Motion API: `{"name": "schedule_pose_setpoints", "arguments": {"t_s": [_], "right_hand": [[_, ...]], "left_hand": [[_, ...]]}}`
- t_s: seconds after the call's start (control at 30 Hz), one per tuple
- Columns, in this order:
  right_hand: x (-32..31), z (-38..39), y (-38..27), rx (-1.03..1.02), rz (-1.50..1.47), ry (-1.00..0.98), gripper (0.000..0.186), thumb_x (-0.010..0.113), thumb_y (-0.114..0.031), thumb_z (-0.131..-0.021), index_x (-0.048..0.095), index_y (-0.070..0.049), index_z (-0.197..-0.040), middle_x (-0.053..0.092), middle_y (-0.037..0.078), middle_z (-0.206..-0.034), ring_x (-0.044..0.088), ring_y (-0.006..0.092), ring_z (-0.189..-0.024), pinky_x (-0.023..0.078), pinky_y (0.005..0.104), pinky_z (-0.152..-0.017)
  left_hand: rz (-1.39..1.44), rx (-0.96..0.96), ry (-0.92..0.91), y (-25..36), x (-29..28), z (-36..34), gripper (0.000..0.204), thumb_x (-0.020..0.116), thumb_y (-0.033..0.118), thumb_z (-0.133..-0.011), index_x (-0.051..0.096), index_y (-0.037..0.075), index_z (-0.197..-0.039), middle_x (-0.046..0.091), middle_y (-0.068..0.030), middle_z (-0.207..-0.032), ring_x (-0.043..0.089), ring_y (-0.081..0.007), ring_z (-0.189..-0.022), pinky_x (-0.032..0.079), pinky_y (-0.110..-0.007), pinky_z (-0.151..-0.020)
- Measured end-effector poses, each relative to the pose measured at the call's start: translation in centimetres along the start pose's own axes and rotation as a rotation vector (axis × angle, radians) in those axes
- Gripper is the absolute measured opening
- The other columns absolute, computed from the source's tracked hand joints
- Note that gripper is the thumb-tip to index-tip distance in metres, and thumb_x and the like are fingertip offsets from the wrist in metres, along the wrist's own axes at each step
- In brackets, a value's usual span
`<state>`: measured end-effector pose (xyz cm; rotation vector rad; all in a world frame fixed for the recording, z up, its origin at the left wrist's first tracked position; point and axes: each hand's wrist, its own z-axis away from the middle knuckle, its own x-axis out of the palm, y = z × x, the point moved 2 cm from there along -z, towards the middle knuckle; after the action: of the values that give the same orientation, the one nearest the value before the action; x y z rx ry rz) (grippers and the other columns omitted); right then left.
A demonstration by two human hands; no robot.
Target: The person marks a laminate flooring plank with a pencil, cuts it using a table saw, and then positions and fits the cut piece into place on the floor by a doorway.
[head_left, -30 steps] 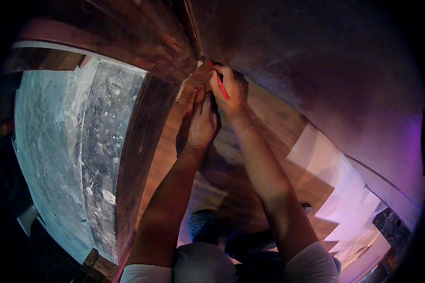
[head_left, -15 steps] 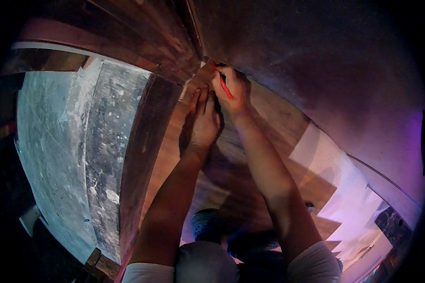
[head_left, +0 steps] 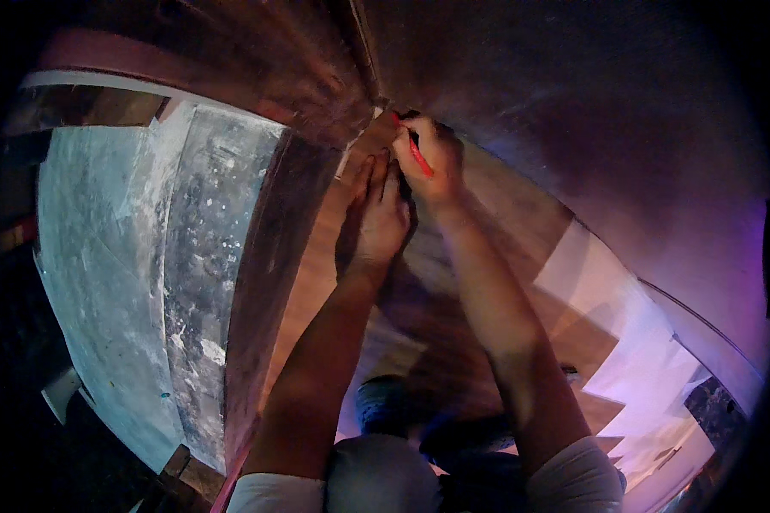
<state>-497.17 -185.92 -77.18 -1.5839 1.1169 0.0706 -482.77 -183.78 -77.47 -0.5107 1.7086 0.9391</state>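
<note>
My left hand (head_left: 378, 214) lies on a wooden plank (head_left: 370, 135), its fingers stretched toward a corner where dark walls meet. Beside it, slightly higher and to the right, my right hand (head_left: 436, 167) grips a red pencil-like tool (head_left: 421, 158) close to the plank's far end. The tool's tip is too small to make out. A narrow pale edge runs along the plank's left side. Brown wood-look boards (head_left: 518, 209) lie beneath both forearms.
A dark wall (head_left: 573, 103) bounds the right. On the left is a grey, paint-spotted surface (head_left: 103, 282) beside a dark wooden strip (head_left: 261, 299). Pale sheeting (head_left: 607, 342) shows at the boards' stepped edge. My knee and feet are at the bottom.
Both hands and the red tool sit slightly farther right in the picture, as the whole view has shifted a little. Their hold is unchanged.
</note>
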Motion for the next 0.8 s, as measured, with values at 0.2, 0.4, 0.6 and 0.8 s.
{"name": "schedule_pose_setpoints", "arguments": {"t_s": [0.2, 0.4, 0.6, 0.8], "right_hand": [[-0.32, -0.03, 0.28, 0.000, -0.006, -0.010, 0.019, 0.068, -0.021, -0.088, 0.063, -0.007, -0.100, 0.071, 0.020, -0.088, 0.069, 0.0410, -0.084, 0.055, 0.0467, -0.075], [-0.24, 0.04, 0.31, 0.045, 0.023, -0.037, 0.021, 0.069, -0.022, -0.088, 0.063, -0.007, -0.101, 0.070, 0.020, -0.087, 0.068, 0.0410, -0.081, 0.055, 0.0464, -0.074], [-0.24, -0.08, 0.24, -0.067, 0.001, 0.016, 0.019, 0.068, -0.021, -0.088, 0.063, -0.008, -0.101, 0.069, 0.019, -0.086, 0.068, 0.0401, -0.081, 0.055, 0.0459, -0.073], [-0.53, 0.14, 0.49, -0.006, -0.075, -0.054, 0.016, 0.071, -0.021, -0.085, 0.067, -0.009, -0.095, 0.071, 0.013, -0.089, 0.070, 0.0327, -0.083, 0.056, 0.0413, -0.072]], "left_hand": [[0.048, -0.058, -0.036, 0.61, 0.20, 0.00, 0.068, 0.063, 0.017, -0.088, 0.040, 0.008, -0.151, 0.030, -0.0065, -0.161, 0.029, -0.0328, -0.148, 0.036, -0.045, -0.116], [0.066, -0.037, -0.031, 0.43, 0.17, -0.17, 0.063, 0.060, 0.017, -0.090, 0.042, 0.008, -0.149, 0.030, -0.0070, -0.162, 0.028, -0.0329, -0.148, 0.030, -0.045, -0.119], [0.063, -0.026, -0.002, 0.23, 0.16, -0.06, 0.062, 0.060, 0.017, -0.089, 0.043, 0.007, -0.148, 0.029, -0.0082, -0.162, 0.028, -0.0338, -0.148, 0.033, -0.045, -0.118], [0.102, -0.056, -0.065, 0.60, -0.37, -0.09, 0.066, 0.061, 0.017, -0.089, 0.039, 0.008, -0.151, 0.026, -0.0078, -0.163, 0.026, -0.0346, -0.149, 0.032, -0.046, -0.118]]}}
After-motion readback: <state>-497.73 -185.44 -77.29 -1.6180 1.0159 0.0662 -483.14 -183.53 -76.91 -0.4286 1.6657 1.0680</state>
